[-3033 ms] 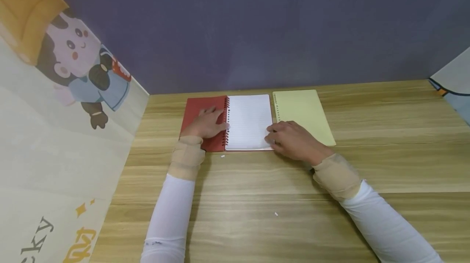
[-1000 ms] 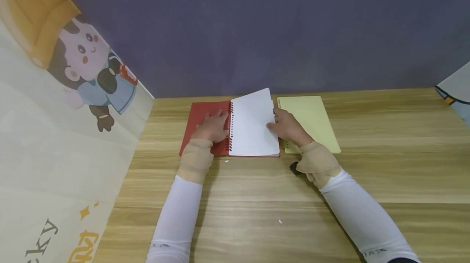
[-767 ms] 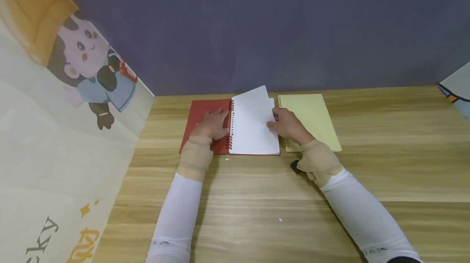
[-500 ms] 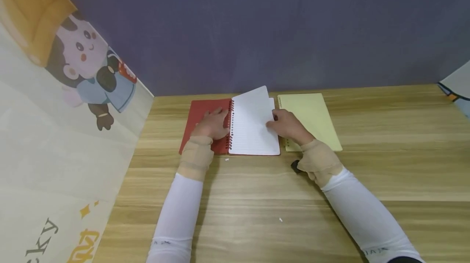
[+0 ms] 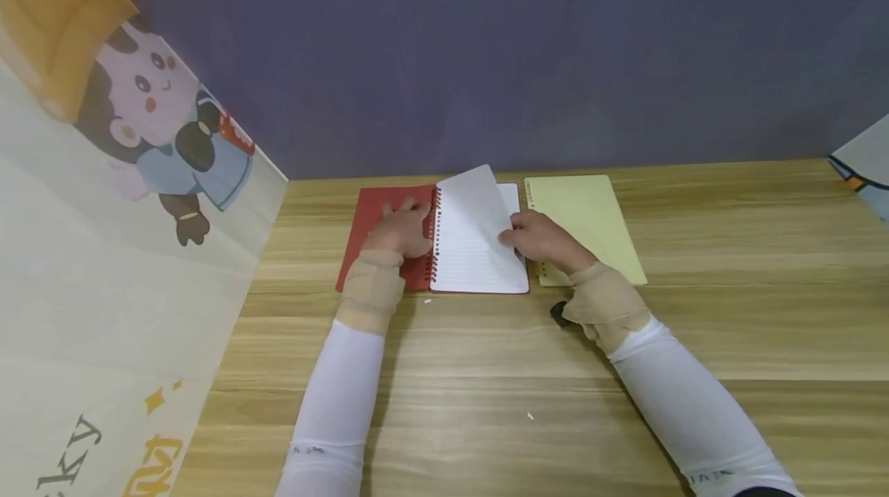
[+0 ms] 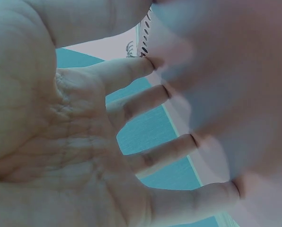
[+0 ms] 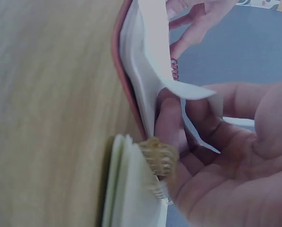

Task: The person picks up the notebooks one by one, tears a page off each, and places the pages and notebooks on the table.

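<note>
A spiral notebook with red covers lies open on the table, its lined white pages [image 5: 479, 273] to the right of the coil. My left hand [image 5: 399, 233] rests on the red cover [image 5: 370, 207] at the left, fingers spread; the left wrist view shows them extended. At the right edge of the pages, my right hand [image 5: 545, 241] pinches a white sheet [image 5: 468, 200], whose far corner is raised. The right wrist view shows this sheet [image 7: 193, 91] curving up off the stack, between thumb and fingers. A pale yellow spiral notebook [image 5: 586, 211] lies under the right hand's side.
The wooden table [image 5: 458, 373] meets a dark blue wall [image 5: 528, 57] just behind the notebooks. On the left stands a pale panel [image 5: 104, 289] with a cartoon figure. Tiny white scraps lie on the wood. A black object [image 5: 559, 315] shows at the right wrist.
From lying flat three seconds ago, the white sheet has been pinched and lifted by my right hand. Lately its raised corner has shifted left, uncovering more page beneath. My left hand stays on the cover.
</note>
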`<state>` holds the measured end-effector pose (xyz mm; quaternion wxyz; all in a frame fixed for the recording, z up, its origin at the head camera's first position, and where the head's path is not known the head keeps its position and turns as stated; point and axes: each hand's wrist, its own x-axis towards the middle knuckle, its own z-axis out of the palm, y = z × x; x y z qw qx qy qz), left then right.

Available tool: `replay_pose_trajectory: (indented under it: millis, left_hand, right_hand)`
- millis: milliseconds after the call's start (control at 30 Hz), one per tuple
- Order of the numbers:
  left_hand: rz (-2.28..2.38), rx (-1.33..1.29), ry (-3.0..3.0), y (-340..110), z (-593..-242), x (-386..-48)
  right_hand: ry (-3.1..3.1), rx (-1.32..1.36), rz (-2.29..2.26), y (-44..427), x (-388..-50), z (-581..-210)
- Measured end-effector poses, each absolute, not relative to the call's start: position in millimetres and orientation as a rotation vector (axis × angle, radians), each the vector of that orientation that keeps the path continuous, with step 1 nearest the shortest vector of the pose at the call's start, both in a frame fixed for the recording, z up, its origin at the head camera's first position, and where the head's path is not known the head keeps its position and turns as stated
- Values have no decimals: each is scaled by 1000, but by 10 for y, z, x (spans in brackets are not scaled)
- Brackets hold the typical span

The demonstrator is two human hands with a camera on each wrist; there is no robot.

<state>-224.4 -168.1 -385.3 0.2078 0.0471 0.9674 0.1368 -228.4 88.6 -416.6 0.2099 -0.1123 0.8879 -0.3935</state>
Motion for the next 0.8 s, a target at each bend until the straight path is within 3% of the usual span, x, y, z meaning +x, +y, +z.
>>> replay_pose_trajectory:
  millis: [800]
  left_hand:
    - [405, 61, 2644, -1653, -3861, -2300]
  right_hand:
    - [2336, -338, -1090, 898, -2287, -4168]
